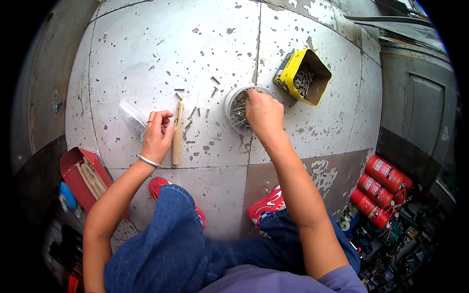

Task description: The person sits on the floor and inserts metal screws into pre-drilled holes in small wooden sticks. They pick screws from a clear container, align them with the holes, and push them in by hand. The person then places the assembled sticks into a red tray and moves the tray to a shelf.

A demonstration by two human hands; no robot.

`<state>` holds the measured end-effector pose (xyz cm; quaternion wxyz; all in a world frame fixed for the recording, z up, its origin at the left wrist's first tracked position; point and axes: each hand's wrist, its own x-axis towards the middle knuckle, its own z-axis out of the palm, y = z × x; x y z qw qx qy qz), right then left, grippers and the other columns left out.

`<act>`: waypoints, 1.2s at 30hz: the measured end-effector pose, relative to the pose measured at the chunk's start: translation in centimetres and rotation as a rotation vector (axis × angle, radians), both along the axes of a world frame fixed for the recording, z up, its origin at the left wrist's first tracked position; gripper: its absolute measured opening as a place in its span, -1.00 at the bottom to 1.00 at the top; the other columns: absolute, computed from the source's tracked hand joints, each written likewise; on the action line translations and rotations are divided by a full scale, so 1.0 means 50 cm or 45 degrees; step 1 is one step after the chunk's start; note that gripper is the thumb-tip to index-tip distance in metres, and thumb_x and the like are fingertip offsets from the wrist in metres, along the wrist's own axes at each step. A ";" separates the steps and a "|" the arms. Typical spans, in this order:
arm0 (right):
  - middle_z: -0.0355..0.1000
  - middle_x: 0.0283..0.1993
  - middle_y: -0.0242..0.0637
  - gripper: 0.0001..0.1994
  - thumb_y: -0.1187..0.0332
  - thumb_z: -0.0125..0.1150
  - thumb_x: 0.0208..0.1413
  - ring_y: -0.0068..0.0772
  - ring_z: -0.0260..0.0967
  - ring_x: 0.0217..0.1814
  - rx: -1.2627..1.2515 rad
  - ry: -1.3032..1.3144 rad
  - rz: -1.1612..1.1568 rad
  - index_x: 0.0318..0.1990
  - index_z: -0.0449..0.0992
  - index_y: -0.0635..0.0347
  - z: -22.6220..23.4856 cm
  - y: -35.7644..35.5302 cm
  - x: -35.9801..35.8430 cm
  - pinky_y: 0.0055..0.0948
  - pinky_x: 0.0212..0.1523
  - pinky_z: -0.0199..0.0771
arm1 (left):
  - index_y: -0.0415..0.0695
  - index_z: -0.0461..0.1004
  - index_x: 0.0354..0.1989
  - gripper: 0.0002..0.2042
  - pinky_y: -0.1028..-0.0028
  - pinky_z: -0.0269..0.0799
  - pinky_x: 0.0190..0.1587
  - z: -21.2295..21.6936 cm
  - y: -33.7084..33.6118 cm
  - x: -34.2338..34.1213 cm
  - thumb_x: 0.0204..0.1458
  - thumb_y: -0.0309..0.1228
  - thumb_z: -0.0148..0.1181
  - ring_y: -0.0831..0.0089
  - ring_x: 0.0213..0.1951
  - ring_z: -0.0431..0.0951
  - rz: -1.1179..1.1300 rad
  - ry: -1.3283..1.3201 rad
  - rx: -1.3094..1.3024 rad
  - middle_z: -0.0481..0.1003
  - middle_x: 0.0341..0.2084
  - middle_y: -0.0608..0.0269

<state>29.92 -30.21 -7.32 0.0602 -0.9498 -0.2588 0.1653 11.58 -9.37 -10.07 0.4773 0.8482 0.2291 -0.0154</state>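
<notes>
My right hand (264,111) reaches over the rim of a round clear tub (235,128) full of screws (238,111). Its fingertips are down among them, closed, and what they pinch is hidden. On the left, my left hand (158,132) hovers with fingers loosely bent and the thumb apart, nothing visible between them. Just beside that thumb lies a light wooden handle-like piece (176,149), notched in its upper part. A clear plastic bag (133,115) rests on the other side of the hand. Several loose screws (188,125) are scattered between the wooden piece and the tub.
A yellow and black tin (292,73) with screws inside lies tilted beyond the tub to the right. At left, a red box (72,163) holds wooden pieces. Red fire extinguishers (377,190) and jumbled hardware lie at right. My red shoes (266,204) are on the worn tiled floor.
</notes>
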 end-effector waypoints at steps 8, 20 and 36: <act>0.47 -0.50 -0.10 -0.82 0.37 0.08 0.01 0.03 0.44 -0.42 -0.012 0.315 0.212 -0.23 0.54 0.10 0.078 -0.042 -0.016 -0.08 -0.38 0.43 | -0.26 0.37 -0.16 -0.83 0.51 0.37 -0.28 0.049 -0.012 0.020 0.05 -0.59 0.01 0.43 -0.38 0.41 -0.044 -0.155 -0.103 0.33 -0.31 0.17; 0.33 -0.68 -0.33 -0.85 0.31 0.25 0.00 -0.23 0.34 -0.62 0.284 0.370 -0.294 -0.35 0.40 0.08 0.116 -0.126 0.016 -0.27 -0.56 0.28 | -0.17 0.47 -0.27 -0.72 0.37 0.42 -0.27 0.131 -0.051 0.153 -0.25 -0.62 0.16 0.28 -0.31 0.47 -1.136 -0.673 0.197 0.44 -0.29 0.20; 0.41 -0.62 -0.31 -0.91 0.41 0.23 -0.01 -0.34 0.36 -0.64 0.508 0.201 -0.291 -0.32 0.52 0.05 0.095 -0.077 0.003 -0.40 -0.58 0.30 | -0.12 0.48 -0.29 -0.75 0.43 0.37 -0.29 0.078 -0.063 0.090 -0.23 -0.55 0.17 0.37 -0.33 0.45 -1.233 -0.508 0.138 0.44 -0.36 0.33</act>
